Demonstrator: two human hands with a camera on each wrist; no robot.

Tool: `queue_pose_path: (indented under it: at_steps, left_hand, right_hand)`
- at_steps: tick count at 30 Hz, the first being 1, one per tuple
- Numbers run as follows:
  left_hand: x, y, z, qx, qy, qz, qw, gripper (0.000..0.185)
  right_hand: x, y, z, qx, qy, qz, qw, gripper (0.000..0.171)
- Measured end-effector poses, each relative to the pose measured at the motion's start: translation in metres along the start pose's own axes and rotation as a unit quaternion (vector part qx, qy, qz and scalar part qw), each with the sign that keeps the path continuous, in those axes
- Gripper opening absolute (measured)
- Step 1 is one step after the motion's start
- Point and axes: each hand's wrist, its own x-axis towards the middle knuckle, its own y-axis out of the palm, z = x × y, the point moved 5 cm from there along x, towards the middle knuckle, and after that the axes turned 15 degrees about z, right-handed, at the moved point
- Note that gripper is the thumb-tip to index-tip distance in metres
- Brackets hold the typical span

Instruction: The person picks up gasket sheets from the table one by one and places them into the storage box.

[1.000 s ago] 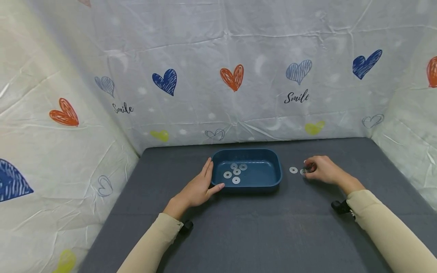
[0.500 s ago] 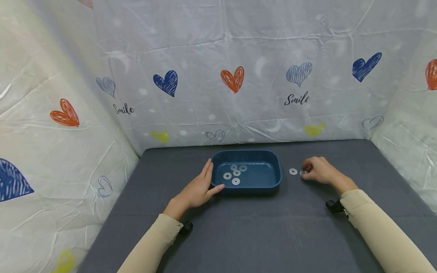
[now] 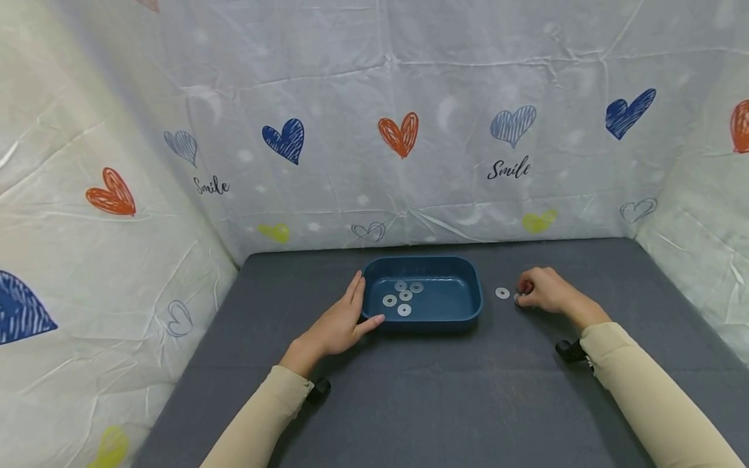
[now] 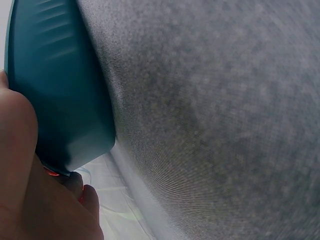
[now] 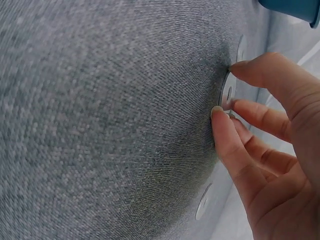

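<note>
My left hand (image 3: 336,325) rests against the left end of a blue rectangular tray (image 3: 450,323), fingers straight along its side and thumb on the near rim. Inside the tray lie several flat metal washers (image 3: 389,301). To the right of the tray, my right hand (image 3: 545,290) pinches a washer (image 5: 226,93) by its edges, low at the tablecloth. Between that hand and the tray lies another washer (image 3: 502,293). In the right wrist view a further washer (image 5: 203,202) lies on the other side of the fingers; my hand hides it in the head view.
A dark grey cloth (image 3: 445,403) covers the table. Behind and beside it hangs a white curtain (image 3: 339,78) printed with hearts. Black wrist bands with cameras (image 3: 570,351) stick out below both cuffs.
My right hand has shifted slightly left, and its fingers have closed around the washer, covering more of it. The left hand and the tray have stayed in place.
</note>
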Motion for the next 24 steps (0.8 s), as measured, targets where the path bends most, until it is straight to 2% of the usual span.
queue_pose_path:
  at_steps: [13, 24]
  left_hand:
    - [-0.0010, -0.0034, -0.0013, 0.004, -0.002, 0.004, 1.0000, 0.102]
    - [-0.0001, -0.0006, 0.0003, 0.003, 0.004, -0.001, 1.0000, 0.102]
  right_hand:
    - [-0.0033, -0.0003, 0.0041, 0.002, 0.014, 0.005, 1.000, 0.024]
    - [-0.0071, 0.0003, 0.0040, 0.006, -0.007, -0.011, 1.000, 0.016]
